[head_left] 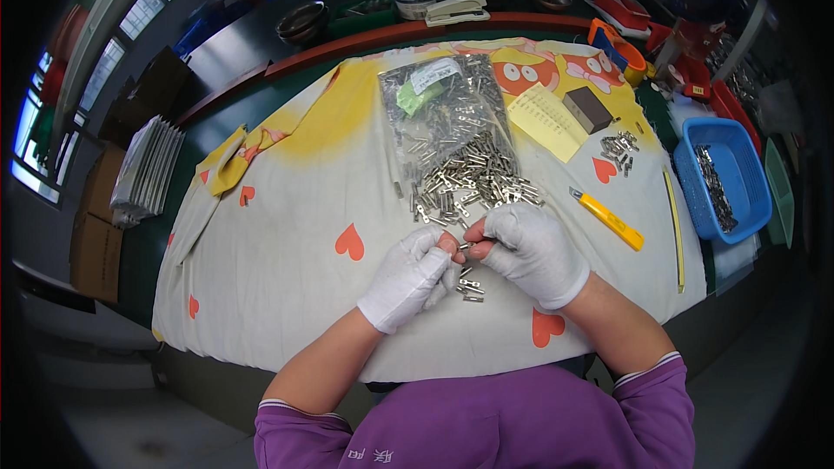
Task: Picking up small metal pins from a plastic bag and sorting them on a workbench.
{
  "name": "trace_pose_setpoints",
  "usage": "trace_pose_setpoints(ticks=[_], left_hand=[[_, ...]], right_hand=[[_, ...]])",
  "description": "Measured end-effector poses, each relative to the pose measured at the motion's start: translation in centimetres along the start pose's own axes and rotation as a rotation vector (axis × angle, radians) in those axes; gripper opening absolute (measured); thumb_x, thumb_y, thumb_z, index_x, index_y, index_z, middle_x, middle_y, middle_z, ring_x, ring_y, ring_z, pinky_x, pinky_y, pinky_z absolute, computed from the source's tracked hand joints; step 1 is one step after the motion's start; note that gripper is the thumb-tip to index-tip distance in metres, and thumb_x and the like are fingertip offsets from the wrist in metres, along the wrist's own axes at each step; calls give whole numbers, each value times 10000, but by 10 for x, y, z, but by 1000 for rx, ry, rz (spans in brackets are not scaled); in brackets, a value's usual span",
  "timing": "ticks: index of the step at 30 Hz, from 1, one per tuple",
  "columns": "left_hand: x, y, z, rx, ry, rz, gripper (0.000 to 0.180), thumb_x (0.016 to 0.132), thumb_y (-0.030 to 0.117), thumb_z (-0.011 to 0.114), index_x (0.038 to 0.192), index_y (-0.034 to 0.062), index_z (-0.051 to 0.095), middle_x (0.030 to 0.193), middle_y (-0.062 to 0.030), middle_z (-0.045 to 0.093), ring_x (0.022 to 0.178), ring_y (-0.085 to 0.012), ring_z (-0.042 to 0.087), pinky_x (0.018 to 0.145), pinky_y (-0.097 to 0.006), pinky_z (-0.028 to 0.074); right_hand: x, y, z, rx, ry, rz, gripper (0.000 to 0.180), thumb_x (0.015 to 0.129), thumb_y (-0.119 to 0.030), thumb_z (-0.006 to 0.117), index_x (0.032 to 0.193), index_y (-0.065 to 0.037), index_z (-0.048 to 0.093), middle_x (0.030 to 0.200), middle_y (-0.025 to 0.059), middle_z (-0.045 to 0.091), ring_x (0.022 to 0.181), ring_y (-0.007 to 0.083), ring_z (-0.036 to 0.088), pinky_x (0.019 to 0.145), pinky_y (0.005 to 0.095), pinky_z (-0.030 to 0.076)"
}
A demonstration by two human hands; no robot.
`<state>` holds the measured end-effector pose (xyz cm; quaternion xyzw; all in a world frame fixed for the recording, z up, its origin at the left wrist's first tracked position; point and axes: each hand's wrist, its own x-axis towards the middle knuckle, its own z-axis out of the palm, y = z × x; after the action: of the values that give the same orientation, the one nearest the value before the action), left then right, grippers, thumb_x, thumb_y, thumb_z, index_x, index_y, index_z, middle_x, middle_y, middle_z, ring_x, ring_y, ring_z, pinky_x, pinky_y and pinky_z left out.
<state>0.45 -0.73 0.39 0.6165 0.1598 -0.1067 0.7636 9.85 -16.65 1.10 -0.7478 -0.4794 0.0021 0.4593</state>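
Note:
Both my hands wear white gloves with bare fingertips and meet over the cloth near the table's front. A small metal part (466, 246) sits between their fingertips. My left hand (412, 278) pinches one end, and my right hand (530, 254) pinches the other; the part's exact shape is mostly hidden. Just beyond the hands, a heap of small silvery metal parts (478, 175) spills from the mouth of a clear plastic bag (408, 135). A few similar parts (470, 287) lie on the cloth just below my fingers.
A yellow utility knife (608, 219) lies right of my right hand. Beyond it are a yellow paper slip (547, 122), a dark block (588, 110) and a small pile of metal parts (619, 149). A blue basket (686, 165) stands far right. A white stapler (458, 9) rests at the back.

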Motion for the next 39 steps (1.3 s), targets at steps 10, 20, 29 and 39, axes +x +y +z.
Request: trace_pose_setpoints(ticks=[10, 20, 29, 39], left_hand=[[-1, -1, -1, -67, -27, -17, 309, 910, 377, 476, 864, 73, 504, 587, 3, 492, 411, -52, 360, 372, -193, 257], [7, -6, -14, -380, -202, -5, 288, 932, 344, 436, 889, 64, 483, 605, -24, 475, 359, -49, 298, 329, -188, 213], [12, -12, -21, -695, -171, 14, 234, 943, 291, 422, 819, 95, 455, 729, -31, 506, 353, -52, 292, 317, -178, 228], [6, -6, -15, -426, -65, 7, 168, 907, 255, 510, 906, 89, 492, 639, 6, 476, 404, -52, 320, 371, -196, 241]], right_hand=[[-1, 0, 0, 8, 26, -24, 129, 713, -81, 683, 822, -61, 619, 734, 83, 601, 688, 253, 584, 607, 330, 461], [6, 1, 2, -33, 53, -144, 140, 665, -9, 674, 777, -57, 603, 690, 74, 577, 647, 248, 559, 575, 338, 443], [4, 7, 9, -333, -228, -104, 74, 639, -104, 659, 704, -75, 640, 688, 72, 555, 662, 270, 556, 570, 380, 442], [2, 7, 10, -413, -180, -64, 84, 624, -71, 638, 651, -36, 567, 699, 100, 532, 679, 293, 540, 600, 393, 442]])
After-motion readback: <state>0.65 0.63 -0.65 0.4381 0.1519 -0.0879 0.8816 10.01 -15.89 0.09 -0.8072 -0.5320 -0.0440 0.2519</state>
